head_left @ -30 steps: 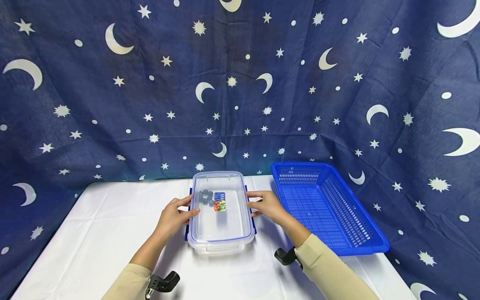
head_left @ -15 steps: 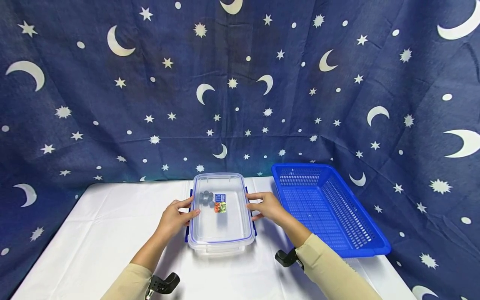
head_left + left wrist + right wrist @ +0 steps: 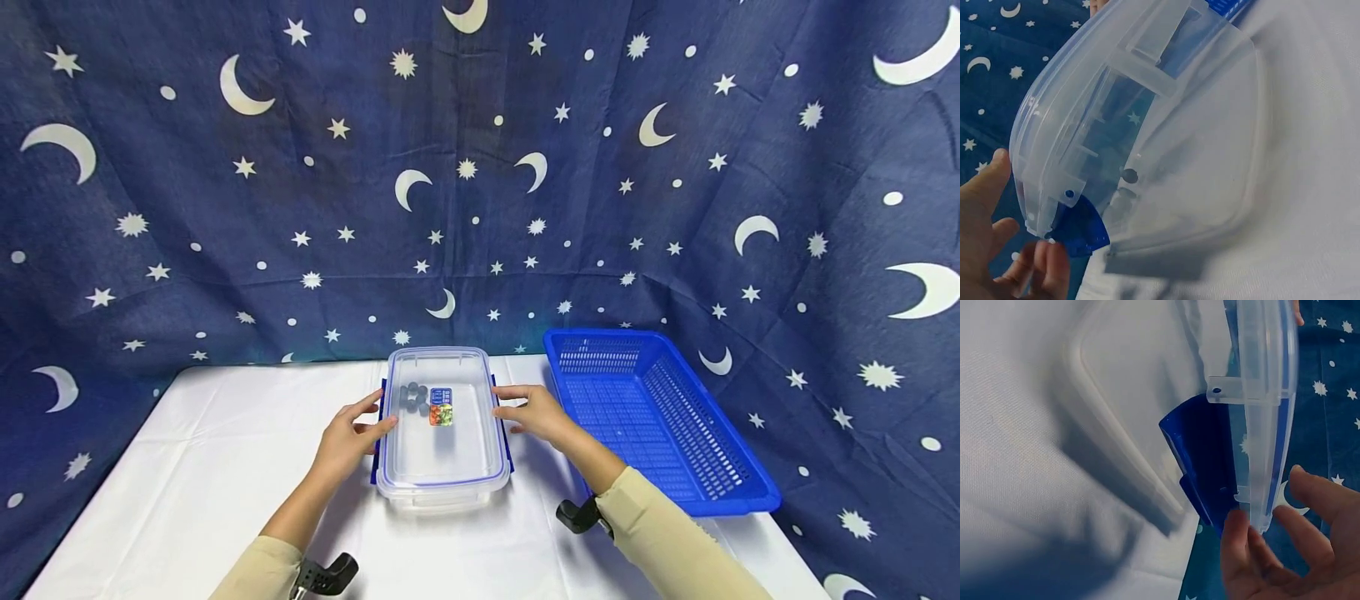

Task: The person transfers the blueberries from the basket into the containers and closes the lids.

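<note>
A clear plastic food container (image 3: 446, 450), its lid on, stands on the white table; several small dark round things (image 3: 413, 398) show through the lid. Blue latches run along both long sides. My left hand (image 3: 348, 437) is at the left side, thumb on the lid's edge and curled fingers at the left latch (image 3: 1079, 228), which hangs outward. On the other side, my right hand (image 3: 536, 414) has fingertips at the lid rim and against the right latch (image 3: 1200, 456), which also sticks out from the wall. A colourful label (image 3: 441, 407) lies on the lid.
A blue perforated plastic basket (image 3: 622, 425) stands right of the container, close to my right forearm. Behind the white-covered table (image 3: 225, 433) hangs a dark blue curtain (image 3: 337, 192) with moons and stars. A black wrist mount (image 3: 326, 575) sits on each sleeve.
The fingers of both hands have shifted slightly along the container's sides. The container and the basket stay in place; the whole view has drifted a little.
</note>
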Demonstrator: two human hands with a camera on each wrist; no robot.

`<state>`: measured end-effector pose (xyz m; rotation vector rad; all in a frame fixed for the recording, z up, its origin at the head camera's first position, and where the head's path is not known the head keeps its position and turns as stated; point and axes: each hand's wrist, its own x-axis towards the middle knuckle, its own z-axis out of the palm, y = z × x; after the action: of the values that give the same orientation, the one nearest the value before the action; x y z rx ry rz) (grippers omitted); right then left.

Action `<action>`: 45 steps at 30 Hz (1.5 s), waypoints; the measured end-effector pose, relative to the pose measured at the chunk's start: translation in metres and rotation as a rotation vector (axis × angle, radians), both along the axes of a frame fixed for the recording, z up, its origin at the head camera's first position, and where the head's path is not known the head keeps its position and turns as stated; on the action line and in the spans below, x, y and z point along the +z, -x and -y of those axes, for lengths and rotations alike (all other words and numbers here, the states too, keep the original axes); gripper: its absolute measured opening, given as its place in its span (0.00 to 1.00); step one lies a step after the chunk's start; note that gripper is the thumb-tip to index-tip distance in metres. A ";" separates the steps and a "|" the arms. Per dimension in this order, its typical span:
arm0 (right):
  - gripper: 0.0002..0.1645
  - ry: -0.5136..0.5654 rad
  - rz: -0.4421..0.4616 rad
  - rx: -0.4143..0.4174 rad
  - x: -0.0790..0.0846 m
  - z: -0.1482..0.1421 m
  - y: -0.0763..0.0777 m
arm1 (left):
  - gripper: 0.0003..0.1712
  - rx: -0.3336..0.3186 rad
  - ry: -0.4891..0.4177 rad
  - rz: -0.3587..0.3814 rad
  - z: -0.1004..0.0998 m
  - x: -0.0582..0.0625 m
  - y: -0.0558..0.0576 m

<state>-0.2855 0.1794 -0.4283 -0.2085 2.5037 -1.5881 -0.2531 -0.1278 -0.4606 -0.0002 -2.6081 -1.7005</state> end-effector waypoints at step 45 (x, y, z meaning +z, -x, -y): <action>0.46 -0.034 0.163 -0.009 -0.006 0.002 -0.009 | 0.47 0.074 0.107 -0.076 -0.006 0.007 -0.007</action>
<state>-0.2765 0.1773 -0.4343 -0.0607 2.4088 -1.4991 -0.2457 -0.1219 -0.4541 0.0282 -2.6061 -1.5060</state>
